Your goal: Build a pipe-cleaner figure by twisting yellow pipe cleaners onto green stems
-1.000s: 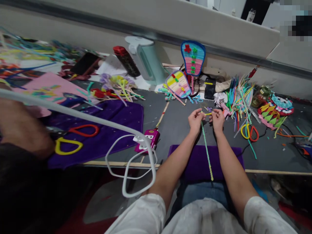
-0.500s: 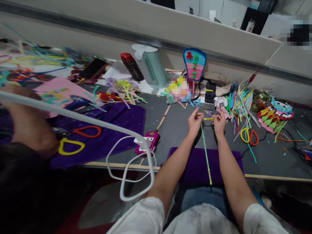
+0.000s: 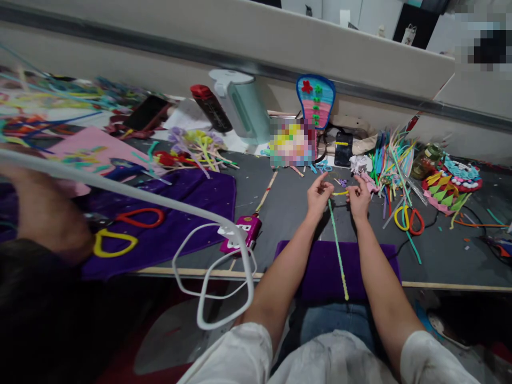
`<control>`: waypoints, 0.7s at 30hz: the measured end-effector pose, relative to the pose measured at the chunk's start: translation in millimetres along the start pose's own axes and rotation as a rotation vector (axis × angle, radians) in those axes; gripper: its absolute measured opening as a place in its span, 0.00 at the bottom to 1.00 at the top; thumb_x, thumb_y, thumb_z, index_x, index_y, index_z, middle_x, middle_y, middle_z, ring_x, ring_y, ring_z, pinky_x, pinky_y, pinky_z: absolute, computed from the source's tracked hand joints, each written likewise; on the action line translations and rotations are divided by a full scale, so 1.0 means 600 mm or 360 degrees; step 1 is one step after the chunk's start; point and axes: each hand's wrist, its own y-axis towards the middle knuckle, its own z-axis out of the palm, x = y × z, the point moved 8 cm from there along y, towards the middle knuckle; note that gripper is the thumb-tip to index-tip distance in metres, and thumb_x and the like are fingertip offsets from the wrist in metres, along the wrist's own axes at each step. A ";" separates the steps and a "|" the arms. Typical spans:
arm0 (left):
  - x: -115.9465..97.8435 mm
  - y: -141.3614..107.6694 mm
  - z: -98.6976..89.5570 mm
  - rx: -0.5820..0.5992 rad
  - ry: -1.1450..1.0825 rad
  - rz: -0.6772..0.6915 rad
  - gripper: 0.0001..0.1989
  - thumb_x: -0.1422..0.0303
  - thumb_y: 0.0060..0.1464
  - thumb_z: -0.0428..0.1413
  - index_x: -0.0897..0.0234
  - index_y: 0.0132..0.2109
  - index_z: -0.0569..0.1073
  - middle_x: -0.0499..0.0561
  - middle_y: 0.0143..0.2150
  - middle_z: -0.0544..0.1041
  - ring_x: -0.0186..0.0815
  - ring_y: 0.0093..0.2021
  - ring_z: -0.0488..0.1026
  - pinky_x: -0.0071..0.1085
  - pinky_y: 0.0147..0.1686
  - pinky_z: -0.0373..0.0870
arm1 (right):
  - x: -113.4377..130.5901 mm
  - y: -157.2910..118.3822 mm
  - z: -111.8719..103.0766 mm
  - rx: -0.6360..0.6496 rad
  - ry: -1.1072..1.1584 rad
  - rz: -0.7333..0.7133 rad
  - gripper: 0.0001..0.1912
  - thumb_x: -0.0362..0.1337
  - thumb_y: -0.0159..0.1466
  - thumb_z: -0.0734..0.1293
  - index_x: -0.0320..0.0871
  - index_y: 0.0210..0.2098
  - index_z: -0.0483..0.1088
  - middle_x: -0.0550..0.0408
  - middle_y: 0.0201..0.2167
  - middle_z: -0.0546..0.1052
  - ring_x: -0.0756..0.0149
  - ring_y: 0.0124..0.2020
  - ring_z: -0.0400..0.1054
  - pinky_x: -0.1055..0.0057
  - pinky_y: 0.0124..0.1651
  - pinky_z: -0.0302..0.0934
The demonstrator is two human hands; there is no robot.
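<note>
Over the dark tabletop, my left hand [image 3: 319,194] and my right hand [image 3: 359,197] face each other, fingertips pinched. A short yellow pipe cleaner [image 3: 341,193] spans the gap between them, gripped at both ends. From my left fingers a long pipe cleaner [image 3: 338,248], green turning yellow at its lower end, hangs toward my lap. Whether the two are joined is hidden by the fingers. Between my forearms lies a folded purple cloth [image 3: 320,272] at the table edge. Small purple bits [image 3: 343,183] rest just beyond my hands.
Scissors [image 3: 408,220] and a pile of pipe cleaners [image 3: 394,162] lie to the right. A pink power strip [image 3: 244,234] with a white cable [image 3: 192,210] sits left. Another person's hand [image 3: 52,213] is by scissors [image 3: 116,242] on purple cloth. A kettle [image 3: 244,109] stands behind.
The view has shifted slightly. My hands keep the same pinched hold on the yellow piece, and the long pipe cleaner still hangs down between my arms.
</note>
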 end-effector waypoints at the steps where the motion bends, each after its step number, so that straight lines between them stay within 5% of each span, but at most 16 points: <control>1: -0.001 0.001 0.000 0.0000 0.0004 0.0001 0.29 0.68 0.41 0.66 0.62 0.54 0.74 0.47 0.30 0.74 0.27 0.25 0.66 0.24 0.26 0.68 | 0.000 0.000 0.000 0.0005 0.0000 -0.0002 0.27 0.40 0.59 0.63 0.41 0.57 0.65 0.56 0.29 0.76 0.71 0.25 0.69 0.76 0.24 0.64; 13: -0.009 0.006 -0.011 -0.0044 -0.0110 -0.0065 0.24 0.69 0.41 0.65 0.63 0.50 0.76 0.45 0.29 0.72 0.26 0.24 0.68 0.22 0.24 0.67 | -0.001 0.003 -0.012 -0.0021 -0.0116 0.0006 0.28 0.45 0.60 0.62 0.41 0.58 0.63 0.53 0.33 0.76 0.68 0.29 0.69 0.74 0.28 0.65; 18: -0.016 0.011 -0.026 -0.0003 -0.0286 -0.0325 0.20 0.71 0.40 0.65 0.64 0.44 0.78 0.45 0.28 0.71 0.26 0.24 0.68 0.29 0.31 0.75 | 0.055 0.002 -0.050 -0.0248 -0.0375 -0.0404 0.20 0.45 0.64 0.60 0.44 0.51 0.71 0.44 0.47 0.74 0.59 0.48 0.69 0.62 0.47 0.66; 21: -0.026 0.010 -0.027 0.0061 -0.0312 -0.0445 0.20 0.73 0.40 0.64 0.65 0.45 0.79 0.44 0.25 0.70 0.25 0.22 0.66 0.29 0.29 0.76 | 0.109 -0.006 -0.049 -0.0236 -0.0592 -0.0744 0.15 0.42 0.66 0.60 0.45 0.47 0.74 0.45 0.45 0.75 0.58 0.51 0.67 0.57 0.55 0.62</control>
